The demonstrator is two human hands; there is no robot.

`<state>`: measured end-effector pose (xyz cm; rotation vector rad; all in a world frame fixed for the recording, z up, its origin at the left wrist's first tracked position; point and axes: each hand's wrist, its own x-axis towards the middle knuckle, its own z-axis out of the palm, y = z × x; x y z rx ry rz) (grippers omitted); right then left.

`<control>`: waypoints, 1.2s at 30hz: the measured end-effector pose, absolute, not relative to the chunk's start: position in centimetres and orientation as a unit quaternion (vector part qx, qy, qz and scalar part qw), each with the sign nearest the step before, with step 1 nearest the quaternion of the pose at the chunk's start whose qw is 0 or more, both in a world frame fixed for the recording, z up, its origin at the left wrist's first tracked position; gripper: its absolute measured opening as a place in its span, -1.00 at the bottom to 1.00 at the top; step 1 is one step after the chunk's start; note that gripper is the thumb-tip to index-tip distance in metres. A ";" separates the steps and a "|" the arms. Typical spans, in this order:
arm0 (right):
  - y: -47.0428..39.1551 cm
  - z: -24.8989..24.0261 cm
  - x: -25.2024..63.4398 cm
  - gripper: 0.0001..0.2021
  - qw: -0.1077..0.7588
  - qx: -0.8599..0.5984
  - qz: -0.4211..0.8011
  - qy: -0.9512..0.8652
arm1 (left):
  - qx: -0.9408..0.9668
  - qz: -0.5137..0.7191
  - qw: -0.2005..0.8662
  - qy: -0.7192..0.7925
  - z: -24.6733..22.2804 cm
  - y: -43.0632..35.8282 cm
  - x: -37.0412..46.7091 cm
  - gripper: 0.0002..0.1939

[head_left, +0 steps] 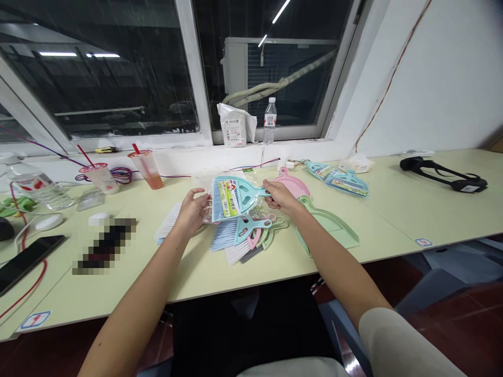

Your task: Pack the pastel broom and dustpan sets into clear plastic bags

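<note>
A light-blue dustpan and brush set [246,195] with a yellow label is held level above the table, with clear plastic around it. My right hand [280,197] is closed around its handle. At the bristle end, my left hand [192,212] has bent fingers against the edge of the clear plastic bag [206,183]. Below lie loose brushes: a blue brush [240,230], a white-bristled pink brush [242,250] and a green brush [271,235], partly overlapping. More white bristles [168,224] show beside my left forearm. A green dustpan [334,225] and a pink dustpan [293,183] rest near my right hand.
Packaged blue sets [346,183] lie at the back right, near a black headset-like strap [444,175]. Drink cups [147,170], a lying water bottle [37,183], cables and a phone [29,262] occupy the left. A bottle [270,123] stands on the windowsill.
</note>
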<state>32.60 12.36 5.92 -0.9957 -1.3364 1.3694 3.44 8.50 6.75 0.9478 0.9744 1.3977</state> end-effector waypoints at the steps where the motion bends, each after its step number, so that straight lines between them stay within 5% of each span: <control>1: 12.4 5.9 32.6 -0.53 0.476 -0.404 0.558 -0.546 | 0.412 0.604 0.538 0.419 6.7 8.5 3.4 -0.50; 9: 12.3 5.9 32.2 -0.58 0.485 -0.397 0.559 -0.543 | 0.520 0.576 0.456 0.435 6.5 8.4 4.0 -0.79; 36: 12.7 6.2 33.0 -0.60 0.520 -0.407 0.567 -0.493 | 0.376 0.635 0.524 0.426 7.0 9.3 2.5 -0.63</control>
